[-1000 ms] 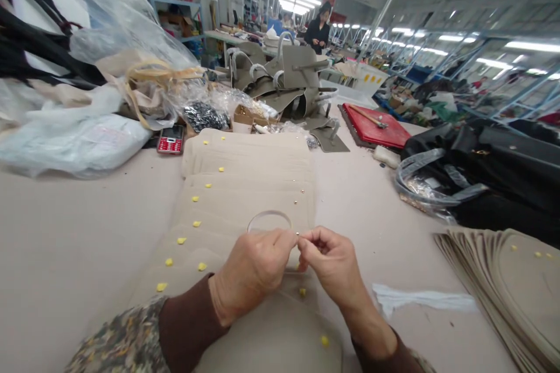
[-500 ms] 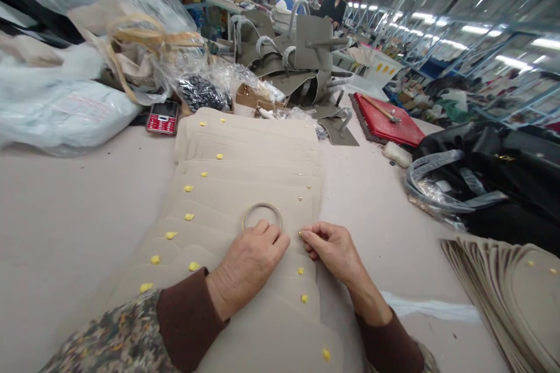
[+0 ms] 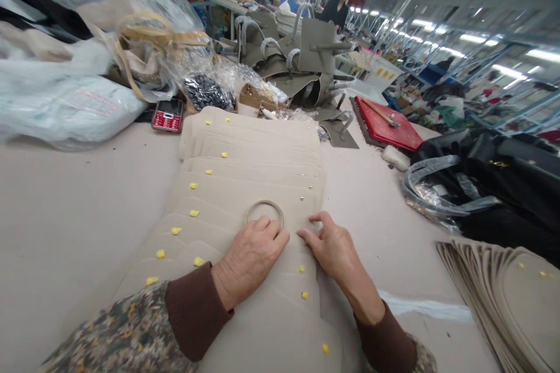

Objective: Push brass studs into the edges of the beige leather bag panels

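Left hand point(image 3: 250, 259) bare; dark-brown cuff point(image 3: 198, 310) behind its wrist, then mottled tan/grey/brown camo sleeve point(image 3: 120, 332). Right hand point(image 3: 335, 246) bare, matching brown cuff point(image 3: 385, 341), camo edge point(image 3: 423, 354) behind.

Bag-making workshop, worktable point(image 3: 65, 204), stacked beige panels point(image 3: 247, 178), black bag point(image 3: 518, 186), hammer point(image 3: 380, 112) on red slab point(image 3: 400, 135), rows of strip lights point(image 3: 543, 56)

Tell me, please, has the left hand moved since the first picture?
Yes: judged against the metal studs on the panels, the left hand has shifted slightly to the left.
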`<action>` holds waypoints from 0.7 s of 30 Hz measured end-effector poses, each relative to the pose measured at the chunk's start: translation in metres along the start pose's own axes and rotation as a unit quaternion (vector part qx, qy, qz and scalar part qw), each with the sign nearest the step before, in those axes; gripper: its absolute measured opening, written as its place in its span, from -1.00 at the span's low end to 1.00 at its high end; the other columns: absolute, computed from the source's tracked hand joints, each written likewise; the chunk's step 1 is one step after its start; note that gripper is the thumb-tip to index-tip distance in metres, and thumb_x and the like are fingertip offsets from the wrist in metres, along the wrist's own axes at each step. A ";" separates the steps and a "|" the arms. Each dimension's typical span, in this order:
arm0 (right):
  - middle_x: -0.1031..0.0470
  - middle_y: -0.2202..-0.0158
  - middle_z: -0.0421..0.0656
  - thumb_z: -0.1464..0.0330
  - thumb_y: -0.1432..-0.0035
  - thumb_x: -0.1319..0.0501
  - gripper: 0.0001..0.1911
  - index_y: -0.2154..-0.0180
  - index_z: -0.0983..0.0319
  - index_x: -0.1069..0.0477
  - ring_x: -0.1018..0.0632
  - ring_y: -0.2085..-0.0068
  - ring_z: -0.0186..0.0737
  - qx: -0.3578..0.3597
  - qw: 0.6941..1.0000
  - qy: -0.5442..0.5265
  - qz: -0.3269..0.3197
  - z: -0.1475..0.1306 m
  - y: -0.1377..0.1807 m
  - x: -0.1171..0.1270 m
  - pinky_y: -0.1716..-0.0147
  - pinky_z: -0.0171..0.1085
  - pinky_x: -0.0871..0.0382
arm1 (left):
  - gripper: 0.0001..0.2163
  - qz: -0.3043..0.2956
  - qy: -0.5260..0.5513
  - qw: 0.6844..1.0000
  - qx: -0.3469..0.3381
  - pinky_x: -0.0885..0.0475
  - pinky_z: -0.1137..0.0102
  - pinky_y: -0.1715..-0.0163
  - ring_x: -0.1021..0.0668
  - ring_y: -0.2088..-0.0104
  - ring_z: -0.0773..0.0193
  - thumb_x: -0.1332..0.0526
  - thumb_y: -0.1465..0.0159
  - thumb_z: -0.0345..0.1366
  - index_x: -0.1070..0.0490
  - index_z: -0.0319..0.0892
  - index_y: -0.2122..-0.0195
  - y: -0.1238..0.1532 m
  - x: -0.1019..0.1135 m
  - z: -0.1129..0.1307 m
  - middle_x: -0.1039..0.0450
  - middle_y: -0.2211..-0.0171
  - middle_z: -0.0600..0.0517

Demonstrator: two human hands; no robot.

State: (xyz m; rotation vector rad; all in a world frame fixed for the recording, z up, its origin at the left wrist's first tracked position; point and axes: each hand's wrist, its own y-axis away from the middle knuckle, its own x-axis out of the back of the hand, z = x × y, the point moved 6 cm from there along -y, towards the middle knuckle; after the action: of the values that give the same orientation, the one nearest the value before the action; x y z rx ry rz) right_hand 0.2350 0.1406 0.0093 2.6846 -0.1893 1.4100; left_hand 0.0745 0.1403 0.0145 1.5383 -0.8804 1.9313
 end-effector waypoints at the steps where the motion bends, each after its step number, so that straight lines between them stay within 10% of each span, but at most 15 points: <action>1: -0.47 0.60 -0.26 0.24 -0.13 -0.22 -0.79 0.23 0.21 -0.43 -0.48 0.55 -0.23 0.000 1.000 -0.010 0.016 0.003 0.003 0.003 0.50 -0.32 -0.28 | -0.92 0.006 0.000 1.000 0.001 -0.37 0.23 0.29 -0.36 0.29 0.10 -0.10 -0.30 -0.47 -0.32 -0.18 0.30 0.000 0.000 -0.001 -0.35 0.31 -0.03; 14: -0.58 0.43 -0.13 0.35 -0.21 -0.17 -0.81 0.39 0.21 -0.53 -0.54 0.41 -0.24 0.078 0.990 0.108 0.055 -0.016 0.010 -0.011 0.37 -0.34 -0.27 | -0.84 0.012 0.007 1.000 -0.017 -0.35 0.23 0.31 -0.37 0.35 0.12 -0.06 -0.23 -0.56 -0.33 -0.18 0.31 0.001 0.007 0.005 -0.36 0.35 -0.03; 21: -0.52 0.58 -0.22 0.39 -0.12 -0.19 -0.79 0.53 0.22 -0.50 -0.45 0.54 -0.33 0.090 0.992 0.043 -0.073 -0.019 0.012 -0.003 0.53 -0.38 -0.17 | -0.82 0.171 0.130 0.975 -0.053 -0.44 0.42 0.34 -0.51 0.37 0.28 0.02 -0.37 -0.46 -0.36 -0.20 0.20 0.007 0.039 -0.006 -0.45 0.40 0.02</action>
State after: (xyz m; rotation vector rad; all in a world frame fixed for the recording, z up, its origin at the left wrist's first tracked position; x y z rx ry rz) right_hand 0.2162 0.1313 0.0179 2.7025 0.1454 1.5609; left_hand 0.0569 0.1396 0.0504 1.0921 -1.1680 2.2207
